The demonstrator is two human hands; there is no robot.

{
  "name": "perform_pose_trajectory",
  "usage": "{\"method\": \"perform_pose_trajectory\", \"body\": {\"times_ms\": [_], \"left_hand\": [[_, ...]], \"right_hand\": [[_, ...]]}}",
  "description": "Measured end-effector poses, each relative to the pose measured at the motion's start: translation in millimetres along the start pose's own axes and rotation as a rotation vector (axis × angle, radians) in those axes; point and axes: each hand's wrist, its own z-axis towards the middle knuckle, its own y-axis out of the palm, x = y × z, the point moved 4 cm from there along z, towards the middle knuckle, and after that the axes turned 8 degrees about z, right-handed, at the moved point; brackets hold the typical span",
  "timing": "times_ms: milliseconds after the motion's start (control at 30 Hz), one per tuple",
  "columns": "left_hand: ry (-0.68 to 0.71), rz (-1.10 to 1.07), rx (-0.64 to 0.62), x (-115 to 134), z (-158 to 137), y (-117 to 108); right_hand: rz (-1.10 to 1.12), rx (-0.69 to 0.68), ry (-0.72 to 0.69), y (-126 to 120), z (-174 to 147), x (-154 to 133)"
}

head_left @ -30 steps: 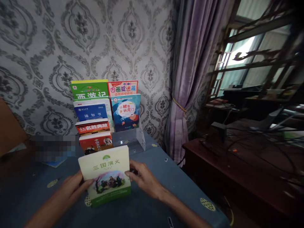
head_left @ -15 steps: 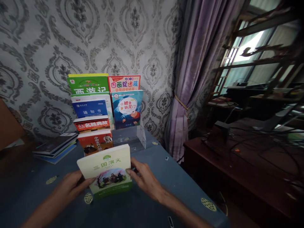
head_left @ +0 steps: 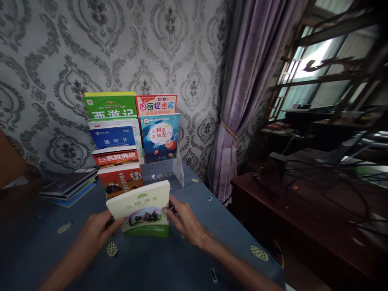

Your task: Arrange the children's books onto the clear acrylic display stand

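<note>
The left hand [head_left: 96,231] and right hand [head_left: 187,221] each pinch a side of the cream book [head_left: 146,216], presumably to steady it, in front of the clear rack [head_left: 159,171] on the counter [head_left: 157,266], where the other books [head_left: 161,139] stand stepped, likely so their titles show.

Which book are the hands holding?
The cream-and-green book, held between the left hand and right hand. Neither hand touches the other books.
</note>
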Motion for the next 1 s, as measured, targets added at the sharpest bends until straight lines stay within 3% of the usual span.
{"method": "perform_pose_trajectory", "body": {"times_ms": [300,433,733,1000], "left_hand": [[0.034,0.04,0.109,29,13,5],[0.075,0.035,0.09,37,17,12],[0.1,-0.026,0.022,34,13,28],[0.12,-0.005,0.033,31,11,25]], "right_hand": [[-0.054,0.099,-0.044,-30,3,-4],[-0.052,0.12,-0.031,-39,1,-3],[-0.029,0.108,0.014,-32,-13,14],[-0.096,0.139,0.017,-33,-7,12]]}}
